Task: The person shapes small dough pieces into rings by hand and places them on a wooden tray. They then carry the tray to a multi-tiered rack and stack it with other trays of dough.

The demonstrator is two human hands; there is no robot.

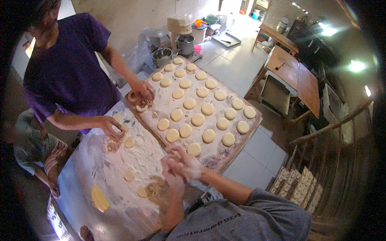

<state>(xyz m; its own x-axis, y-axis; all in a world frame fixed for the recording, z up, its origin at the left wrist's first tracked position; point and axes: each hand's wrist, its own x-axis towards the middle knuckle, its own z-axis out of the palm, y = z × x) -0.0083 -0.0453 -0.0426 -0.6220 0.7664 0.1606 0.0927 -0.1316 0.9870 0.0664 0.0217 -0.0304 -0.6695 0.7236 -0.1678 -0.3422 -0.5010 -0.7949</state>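
Note:
My left hand [172, 172] and right hand [187, 162] are pressed together, floury and slightly blurred, above the seam between the metal table [82, 172] and a floured board [249, 128]; what they hold, if anything, is hidden. Rows of pale dough discs [197, 119] lie on the board. Loose discs [129, 174] and a small brown crumbly heap [157, 188] lie just left of my hands in flour. A yellow dough strip [99, 199] is farther left.
A co-worker in purple [68, 68] works at the board's left corner with both hands. Another person [36, 148] crouches behind. Pots [185, 45] stand by the wall. At the right are wooden tables [305, 86], a railing [354, 112] and trays of small pieces [299, 188].

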